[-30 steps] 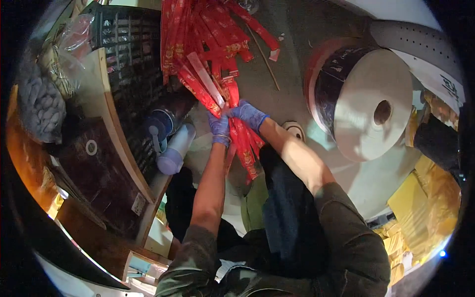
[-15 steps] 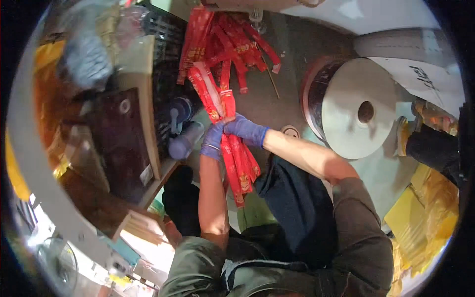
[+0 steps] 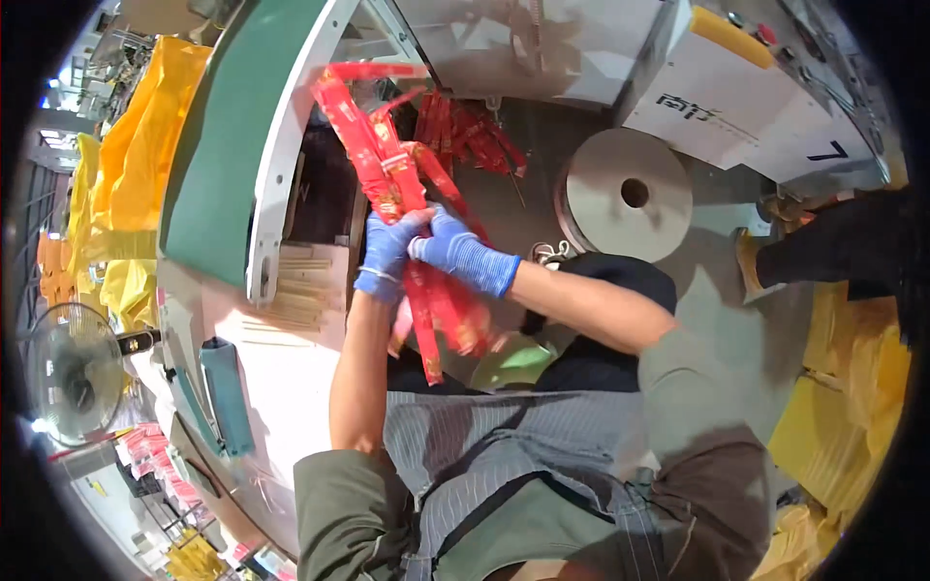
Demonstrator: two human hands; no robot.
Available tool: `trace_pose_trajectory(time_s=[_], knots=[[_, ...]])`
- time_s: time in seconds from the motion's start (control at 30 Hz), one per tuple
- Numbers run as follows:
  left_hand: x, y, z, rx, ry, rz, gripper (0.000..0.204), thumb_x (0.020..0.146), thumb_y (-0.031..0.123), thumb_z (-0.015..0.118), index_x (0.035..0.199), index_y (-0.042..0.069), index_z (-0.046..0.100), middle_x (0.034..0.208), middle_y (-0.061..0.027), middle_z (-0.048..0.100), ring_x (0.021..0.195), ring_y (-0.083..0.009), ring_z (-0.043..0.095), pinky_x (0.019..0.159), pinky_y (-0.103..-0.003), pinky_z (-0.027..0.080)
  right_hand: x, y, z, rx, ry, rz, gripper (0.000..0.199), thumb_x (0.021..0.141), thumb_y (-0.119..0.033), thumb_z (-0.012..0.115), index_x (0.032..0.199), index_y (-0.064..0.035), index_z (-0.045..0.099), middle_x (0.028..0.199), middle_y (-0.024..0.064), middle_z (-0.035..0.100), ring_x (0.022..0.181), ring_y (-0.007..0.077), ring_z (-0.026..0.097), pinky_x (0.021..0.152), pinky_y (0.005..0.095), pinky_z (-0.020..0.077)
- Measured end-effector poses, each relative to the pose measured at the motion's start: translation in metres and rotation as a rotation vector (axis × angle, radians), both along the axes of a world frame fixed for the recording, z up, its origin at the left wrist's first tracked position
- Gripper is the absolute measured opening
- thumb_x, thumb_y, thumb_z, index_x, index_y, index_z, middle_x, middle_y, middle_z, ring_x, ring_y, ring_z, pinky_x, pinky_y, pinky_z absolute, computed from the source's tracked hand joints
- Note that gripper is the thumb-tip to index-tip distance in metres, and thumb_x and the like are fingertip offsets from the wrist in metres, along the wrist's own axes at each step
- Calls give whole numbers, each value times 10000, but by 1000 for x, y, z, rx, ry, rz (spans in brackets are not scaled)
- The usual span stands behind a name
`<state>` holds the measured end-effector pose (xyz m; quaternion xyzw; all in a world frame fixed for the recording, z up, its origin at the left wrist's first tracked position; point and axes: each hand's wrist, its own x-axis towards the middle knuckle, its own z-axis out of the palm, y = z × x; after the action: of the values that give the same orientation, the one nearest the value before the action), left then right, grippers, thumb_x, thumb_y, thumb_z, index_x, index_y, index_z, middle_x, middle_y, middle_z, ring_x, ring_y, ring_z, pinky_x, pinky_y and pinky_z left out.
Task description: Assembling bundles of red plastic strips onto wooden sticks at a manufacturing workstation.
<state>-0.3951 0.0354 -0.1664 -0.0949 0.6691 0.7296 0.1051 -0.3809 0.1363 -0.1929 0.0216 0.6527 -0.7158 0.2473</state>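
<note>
Beside the round metal reel [image 3: 628,196], both gloved hands, left hand [image 3: 386,254] and right hand [image 3: 453,250], now clamp the raised red sachet strips [image 3: 387,174], gathered higher than before.

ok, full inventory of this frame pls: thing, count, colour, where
red sachet strips: one bundle, red, gripped in both hands at centre, running up over the machine edge
loose red sachets: a heap, count unclear, red, on the grey surface beyond the hands
foil roll: 1, silver-grey with a centre hole, right of centre
conveyor belt: 1, green with white frame, upper left
yellow bags: several, yellow, far left
yellow sacks: several, yellow, lower right
fan: 1, grey, left edge
white sheet: 1, white, on the machine upper right
another person's leg: 1, dark, right edge
apron: 1, grey striped, bottom
left hand: blue glove, closed on the strips
right hand: blue glove, closed on the strips
</note>
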Motion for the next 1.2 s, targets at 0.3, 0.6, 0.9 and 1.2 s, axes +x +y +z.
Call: trace_pose_trajectory(time_s=[0.3, 0.6, 0.9, 1.2], knots=[[137, -48, 155, -88, -105, -112, 390, 594, 140, 619, 950, 57, 484, 763, -14, 525, 673, -114, 516, 588, -242, 430, 118, -4, 69, -1200, -437, -105, 586, 757, -426, 542, 1148, -27, 366, 1123, 135, 426, 999, 238, 462, 852, 385, 379], [289, -135, 213, -337, -159, 219, 624, 484, 190, 708, 1027, 27, 448, 779, -11, 513, 683, -108, 496, 585, -224, 418, 40, -27, 42, -1999, -567, -97, 400, 722, -324, 515, 933, 16, 491, 980, 156, 524, 836, 278, 494, 804, 411, 393], [327, -321, 126, -1259, -190, 420, 487, 556, 215, 606, 989, 44, 466, 800, -212, 564, 798, -340, 553, 714, -379, 437, 56, -86, 124, -1135, 90, -259, 194, 832, -190, 417, 889, -29, 510, 697, 74, 491, 653, 183, 463, 667, 335, 405], [303, -353, 18, -1502, -272, 776, 1084, 476, 458, 719, 1307, 100, 124, 1248, -159, 278, 1174, -342, 250, 947, -453, 237, 87, -278, 108, -11, 595, 304, 118, 800, -150, 510, 755, -48, 547, 620, 6, 524, 558, 91, 493, 498, 228, 402]])
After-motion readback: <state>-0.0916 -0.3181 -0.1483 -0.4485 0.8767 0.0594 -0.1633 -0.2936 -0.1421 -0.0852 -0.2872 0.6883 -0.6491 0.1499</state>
